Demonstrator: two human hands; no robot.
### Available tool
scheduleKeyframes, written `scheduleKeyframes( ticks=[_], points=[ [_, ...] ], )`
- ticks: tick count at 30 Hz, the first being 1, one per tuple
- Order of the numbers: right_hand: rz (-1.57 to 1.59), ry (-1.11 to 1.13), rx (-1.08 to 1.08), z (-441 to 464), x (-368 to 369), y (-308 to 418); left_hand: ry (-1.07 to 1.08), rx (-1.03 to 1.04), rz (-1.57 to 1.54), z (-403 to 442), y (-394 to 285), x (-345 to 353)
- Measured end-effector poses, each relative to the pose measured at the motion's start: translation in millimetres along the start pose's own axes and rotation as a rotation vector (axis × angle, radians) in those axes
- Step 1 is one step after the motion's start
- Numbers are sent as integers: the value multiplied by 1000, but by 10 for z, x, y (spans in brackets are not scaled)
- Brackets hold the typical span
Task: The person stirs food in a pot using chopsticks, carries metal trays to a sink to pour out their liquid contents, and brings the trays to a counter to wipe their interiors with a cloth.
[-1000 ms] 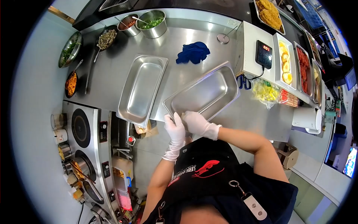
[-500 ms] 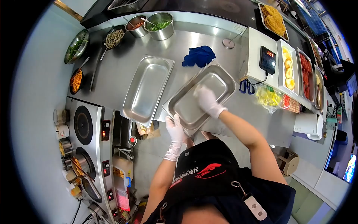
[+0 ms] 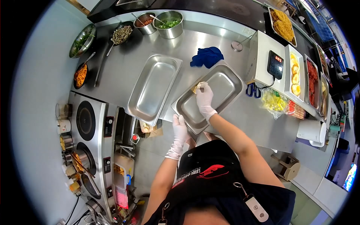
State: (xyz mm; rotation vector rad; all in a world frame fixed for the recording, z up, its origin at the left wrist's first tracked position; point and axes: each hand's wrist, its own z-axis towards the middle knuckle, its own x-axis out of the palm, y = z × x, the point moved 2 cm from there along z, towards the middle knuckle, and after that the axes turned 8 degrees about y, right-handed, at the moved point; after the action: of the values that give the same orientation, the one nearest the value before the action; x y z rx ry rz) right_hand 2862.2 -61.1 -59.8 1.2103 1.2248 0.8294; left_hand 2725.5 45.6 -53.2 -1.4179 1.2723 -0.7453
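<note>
A rectangular stainless-steel pan [image 3: 227, 75] lies at an angle on the counter in front of me. My right hand [image 3: 204, 102], in a white glove, is inside it, with fingers closed on a small crumpled whitish-yellow wad [image 3: 198, 86] that looks like paper or cloth. My left hand [image 3: 179, 131], also gloved, grips the pan's near left edge; its fingertips are partly hard to make out. A second steel pan [image 3: 153, 86] of similar shape rests to the left. Beyond the angled pan sits a crumpled dark blue cloth [image 3: 207, 57].
At the back stand steel pots of chopped greens [image 3: 168, 28] and red pieces [image 3: 145, 23]. Bowls and small pans of food line the left. Induction hobs [image 3: 86, 119] are at lower left. Blue-handled scissors [image 3: 253, 90], a bagged yellow-green item [image 3: 275, 100] and a scale display [image 3: 275, 64] are at right.
My right hand has moved slightly left and nearer within the pan, and the wad in its fingers now shows clearly. My left hand stays by the pan's edge. The whole view has shifted a little.
</note>
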Motion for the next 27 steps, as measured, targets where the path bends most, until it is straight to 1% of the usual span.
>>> scheduleKeyframes(
  ticks=[2, 3, 4, 6, 8, 9, 12, 15, 17, 18, 21, 24, 25, 27],
  points=[
    [83, -45, -14, -60, 125, -82, 5, -51, 6, 7, 86, 18],
    [20, -46, -133, -39, 144, -160, 7, -52, -42, 4, 90, 26],
    [34, -9, -102, -74, 196, -265, -8, -23, -35, 17, 128, 35],
    [60, 60, -42, -296, 276, -252, -34, 38, -25, 54, 222, 82],
    [-71, 124, -114, -568, 276, -43, -34, -11, -265, 65, 166, 163],
    [-158, 227, -88, -653, 264, 18, -36, -37, -383, 69, 129, 179],
    [-209, 471, -158, -600, 123, 128, -3, 74, -82, 90, 70, 61],
    [-214, 733, -167, -483, 16, 92, 4, 131, -2, 146, 153, 52],
    [-226, 871, -140, -440, -44, 129, 30, 62, -51, 158, 206, 69],
    [-304, 923, -133, -444, -79, 154, 41, 26, -74, 154, 221, 64],
    [-524, 1086, -128, -487, -254, 333, -2, 107, 7, 139, 184, 62],
    [-668, 1252, -216, -581, -418, 236, 9, 96, 97, 169, 104, 1],
    [-660, 1287, -295, -605, -479, 227, 16, 110, 107, 193, 120, -10],
    [-721, 1383, -371, -603, -624, 478, 30, 137, 129, 245, 223, -23]
  ],
)
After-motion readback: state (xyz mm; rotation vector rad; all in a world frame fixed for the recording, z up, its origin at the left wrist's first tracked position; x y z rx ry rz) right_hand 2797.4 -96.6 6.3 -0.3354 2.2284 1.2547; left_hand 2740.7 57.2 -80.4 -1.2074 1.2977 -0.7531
